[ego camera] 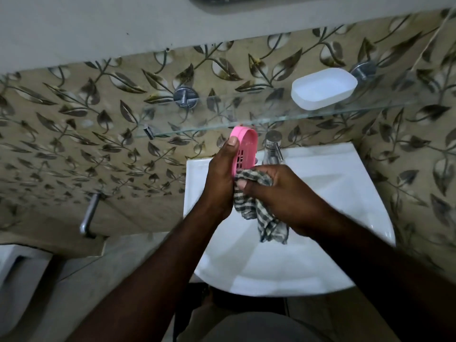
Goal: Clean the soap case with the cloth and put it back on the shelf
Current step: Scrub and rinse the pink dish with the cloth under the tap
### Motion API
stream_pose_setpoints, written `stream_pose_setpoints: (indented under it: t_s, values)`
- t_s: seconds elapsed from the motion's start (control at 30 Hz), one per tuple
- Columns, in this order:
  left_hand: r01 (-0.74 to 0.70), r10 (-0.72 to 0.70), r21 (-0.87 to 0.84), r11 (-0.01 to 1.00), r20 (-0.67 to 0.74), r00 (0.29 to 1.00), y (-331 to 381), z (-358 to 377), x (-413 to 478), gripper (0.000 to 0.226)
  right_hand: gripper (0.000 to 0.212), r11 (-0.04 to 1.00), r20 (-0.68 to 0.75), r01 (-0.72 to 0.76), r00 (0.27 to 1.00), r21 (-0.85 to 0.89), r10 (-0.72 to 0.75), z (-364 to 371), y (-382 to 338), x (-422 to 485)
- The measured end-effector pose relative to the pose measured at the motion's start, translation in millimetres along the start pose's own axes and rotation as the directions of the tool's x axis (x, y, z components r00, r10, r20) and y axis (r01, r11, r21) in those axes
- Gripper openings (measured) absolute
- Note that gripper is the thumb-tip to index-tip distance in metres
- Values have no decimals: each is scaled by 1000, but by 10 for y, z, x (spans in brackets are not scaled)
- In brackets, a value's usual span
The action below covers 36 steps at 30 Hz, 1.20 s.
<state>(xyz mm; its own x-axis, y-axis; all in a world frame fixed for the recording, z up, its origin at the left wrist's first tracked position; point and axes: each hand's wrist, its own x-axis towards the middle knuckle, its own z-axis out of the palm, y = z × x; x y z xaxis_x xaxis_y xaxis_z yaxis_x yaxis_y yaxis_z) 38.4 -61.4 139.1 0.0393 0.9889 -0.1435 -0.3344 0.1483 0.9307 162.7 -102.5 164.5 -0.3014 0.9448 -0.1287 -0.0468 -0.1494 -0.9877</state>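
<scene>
The white basin (320, 243) is spanned by both forearms. The left hand (220, 178) is closed around the pink soap case (244, 149), held on edge above the basin, below the glass shelf (271, 114). The checked cloth (259, 211) is bunched in the closed right hand (283, 193) and pressed against the case's lower end. Should wiping pressure outweigh that narrow hold, the case could be levered out and dropped into the basin.
</scene>
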Motion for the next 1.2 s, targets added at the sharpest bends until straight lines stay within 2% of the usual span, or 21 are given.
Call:
stream_pose_setpoints:
  t_s: [0.1, 0.17, 0.27, 0.37, 0.47, 0.57, 0.6, 0.63, 0.73, 0.77, 0.8, 0.83, 0.9, 0.97, 1.0, 1.07, 1.13, 1.2]
  values:
    - [39, -37, -46, 998, 34, 999, -67, 46, -27, 54, 14, 989, -133, 34, 991, 144, -14, -100, -176, 192]
    - [49, -47, -42, 998, 43, 998, -124, 54, -52, 57, 17, 982, -185, 79, 982, 169, -47, -111, -219, 263]
    - [76, -77, -57, 995, -17, 997, -202, -30, -68, 56, 14, 996, -126, 72, 989, -45, -77, -44, 14, 161]
    - [154, -163, -101, 983, -89, 983, -221, -120, -83, 60, 11, 951, -9, 86, 996, -295, -93, 63, 397, -61]
    - [147, -147, -15, 989, -94, 985, -280, -179, -93, 55, 27, 789, 61, 159, 986, -594, -153, -28, 587, -165]
    - [166, -164, 23, 986, -66, 984, -292, -138, -120, 60, 37, 635, 47, 117, 991, -764, -126, -193, 600, -125]
    - [161, -159, 35, 986, -67, 985, -285, -118, -112, 58, 39, 620, 13, 94, 991, -779, -134, -197, 590, -107]
    - [152, -149, 33, 988, -69, 986, -274, -100, -105, 56, 36, 641, -15, 89, 988, -763, -155, -162, 577, -102]
    - [95, -93, 16, 995, -77, 993, -226, -68, -75, 62, 26, 856, -131, 89, 975, -509, -179, 61, 484, -163]
    - [80, -79, 7, 997, -77, 994, -206, -57, -74, 64, 26, 892, -155, 99, 971, -441, -184, 114, 479, -202]
    - [68, -67, 1, 998, -74, 995, -201, -54, -65, 64, 28, 882, -157, 135, 961, -451, -227, 136, 492, -241]
    - [64, -65, -11, 998, -66, 996, -189, -39, -65, 60, 30, 839, -148, 170, 948, -517, -283, 127, 517, -261]
    - [113, -115, -48, 992, -49, 992, -176, -19, -70, 55, 37, 681, -94, 198, 926, -705, -366, 26, 566, -249]
    - [200, -204, -76, 977, -52, 978, -168, 0, -86, 67, 40, 508, -39, 164, 930, -846, -365, -115, 591, -174]
    - [218, -222, -77, 973, -48, 974, -184, -1, -76, 70, 39, 463, -30, 146, 935, -874, -353, -176, 588, -135]
    - [211, -215, -73, 975, -54, 975, -205, 0, -58, 69, 37, 483, -54, 118, 943, -868, -328, -219, 543, -84]
    - [168, -174, -72, 983, -82, 981, -205, 15, -49, 76, 35, 646, -107, 111, 951, -755, -288, -131, 489, -101]
    - [130, -138, -94, 987, -78, 987, -193, 33, -29, 76, 33, 741, -141, 140, 942, -657, -303, 1, 447, -169]
